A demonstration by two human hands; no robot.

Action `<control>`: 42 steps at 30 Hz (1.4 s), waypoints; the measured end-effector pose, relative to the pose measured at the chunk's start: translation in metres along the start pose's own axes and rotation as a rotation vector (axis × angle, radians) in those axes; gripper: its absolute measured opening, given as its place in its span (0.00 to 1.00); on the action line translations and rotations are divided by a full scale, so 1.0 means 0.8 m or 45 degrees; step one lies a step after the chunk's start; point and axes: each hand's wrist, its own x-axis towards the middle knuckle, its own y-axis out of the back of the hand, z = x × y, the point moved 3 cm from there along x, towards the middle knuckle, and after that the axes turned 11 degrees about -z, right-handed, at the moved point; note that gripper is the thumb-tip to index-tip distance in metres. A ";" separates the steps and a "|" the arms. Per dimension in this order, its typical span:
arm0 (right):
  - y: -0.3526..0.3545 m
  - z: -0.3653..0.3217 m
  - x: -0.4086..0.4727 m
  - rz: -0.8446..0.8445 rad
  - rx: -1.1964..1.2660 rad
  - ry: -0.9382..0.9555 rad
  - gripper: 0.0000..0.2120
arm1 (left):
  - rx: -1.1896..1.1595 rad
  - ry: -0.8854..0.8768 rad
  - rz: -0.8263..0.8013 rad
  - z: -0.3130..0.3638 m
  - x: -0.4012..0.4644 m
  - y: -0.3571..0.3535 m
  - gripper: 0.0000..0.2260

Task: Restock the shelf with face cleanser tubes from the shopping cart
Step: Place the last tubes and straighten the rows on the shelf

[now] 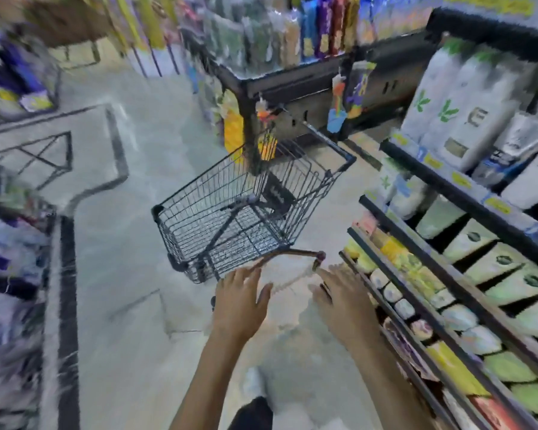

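- Head view, blurred: wire shopping cart (249, 206) stands in the aisle, left of the shelf (466, 274); no tubes discernible in its basket
- Left hand (241, 301) and right hand (343, 301) splayed, holding nothing, just short of the cart handle (295, 254)
- Boxed goods (491, 268) line the shelf

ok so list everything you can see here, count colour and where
shopping cart: one, dark wire, mid-aisle ahead of the hands, basket looks empty
cart handle: one, brownish, nearest the hands
right shelving: several dark tiers, white, green and yellow packs, too blurred to count
far shelf: one dark unit, mixed colourful packs behind the cart
floor: pale tiles with dark lines
left hand: one, open, just short of the handle
right hand: one, open, beside the lower shelf edge
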 end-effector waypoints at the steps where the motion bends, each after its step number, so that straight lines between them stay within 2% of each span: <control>1: -0.007 -0.010 0.008 -0.024 0.008 0.021 0.28 | -0.021 0.036 0.022 -0.015 -0.002 0.002 0.24; 6: -0.031 -0.059 0.055 -0.110 0.015 0.071 0.32 | -0.088 0.129 0.009 -0.077 0.013 0.011 0.25; 11: -0.041 -0.109 0.112 -0.111 0.031 0.092 0.24 | -0.112 0.143 -0.068 -0.130 0.054 0.026 0.20; 20: -0.053 -0.165 0.211 -0.123 0.092 0.030 0.25 | -0.123 0.146 -0.177 -0.209 0.138 0.035 0.22; 27: -0.059 -0.165 0.299 -0.166 0.096 0.000 0.23 | -0.146 0.156 -0.234 -0.233 0.228 0.027 0.19; 30: -0.061 -0.156 0.349 -0.211 0.112 -0.006 0.24 | -0.147 0.152 -0.256 -0.236 0.281 0.021 0.21; 36: -0.040 -0.146 0.469 -0.309 0.084 0.021 0.23 | -0.130 0.213 -0.343 -0.231 0.384 0.017 0.23; 42: -0.016 -0.130 0.614 -0.318 0.031 0.030 0.23 | -0.185 0.253 -0.438 -0.228 0.496 0.003 0.22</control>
